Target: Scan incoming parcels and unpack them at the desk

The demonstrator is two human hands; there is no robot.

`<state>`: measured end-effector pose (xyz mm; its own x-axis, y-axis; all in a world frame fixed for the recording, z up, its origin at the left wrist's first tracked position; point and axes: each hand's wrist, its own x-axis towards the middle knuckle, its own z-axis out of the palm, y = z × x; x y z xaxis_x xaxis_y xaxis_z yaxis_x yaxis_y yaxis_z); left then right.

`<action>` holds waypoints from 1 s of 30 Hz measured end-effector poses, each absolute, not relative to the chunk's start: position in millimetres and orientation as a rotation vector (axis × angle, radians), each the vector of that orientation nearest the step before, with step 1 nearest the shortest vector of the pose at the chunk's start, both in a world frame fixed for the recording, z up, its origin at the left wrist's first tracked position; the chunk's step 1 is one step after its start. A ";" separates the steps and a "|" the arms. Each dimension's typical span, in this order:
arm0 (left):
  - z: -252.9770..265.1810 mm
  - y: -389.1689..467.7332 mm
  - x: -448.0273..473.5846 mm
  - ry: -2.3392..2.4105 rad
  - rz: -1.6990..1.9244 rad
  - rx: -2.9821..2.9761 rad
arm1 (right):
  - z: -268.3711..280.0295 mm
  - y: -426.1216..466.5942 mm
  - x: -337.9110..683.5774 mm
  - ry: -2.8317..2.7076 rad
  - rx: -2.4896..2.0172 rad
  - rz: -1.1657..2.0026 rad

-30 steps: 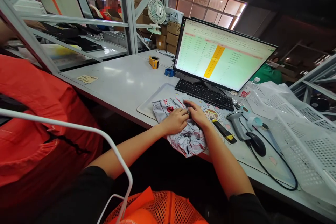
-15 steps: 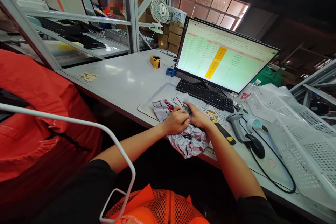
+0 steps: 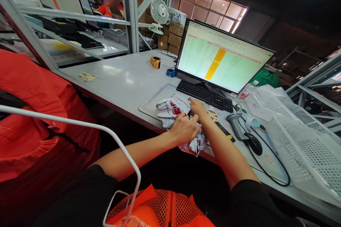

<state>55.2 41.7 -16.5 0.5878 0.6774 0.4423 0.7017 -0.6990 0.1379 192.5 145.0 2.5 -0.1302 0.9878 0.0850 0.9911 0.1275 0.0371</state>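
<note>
In the head view, a crumpled white bag (image 3: 166, 113) with red and black print lay at the near edge of the tabletop (image 3: 114, 78), partly on a pale mat (image 3: 151, 101), its near end reaching past the edge. The left hand (image 3: 183, 128) lay across the middle of the bag, fingers bent, its grip narrow on a fold. The right hand (image 3: 199, 109) held the right side of the bag, its grip drawn in, some fingertips hidden.

Beyond the hands stood a black keyboard (image 3: 205, 94) and, behind it, a lit monitor (image 3: 221, 56). To the right of the right forearm lay a black-and-yellow cutter (image 3: 226, 133), partly covered by the arm, then a grey scanner (image 3: 236, 126) and a black mouse (image 3: 253, 144); farther right was a white perforated basket (image 3: 295, 152). Left of the keyboard sat a blue ring (image 3: 171, 73), with a yellow tool (image 3: 155, 62) farther off. A large red sack (image 3: 50, 113) filled the left side.
</note>
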 end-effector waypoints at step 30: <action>-25.6 109.5 -53.8 -1.660 -0.353 -3.051 | -37.7 101.8 156.1 -1.636 -1.460 0.597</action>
<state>-53.8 109.5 -25.6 0.5417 0.8405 0.0086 0.7713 -0.5011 0.3923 156.1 101.8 -37.7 0.0334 0.9617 0.2719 0.5606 0.2072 -0.8018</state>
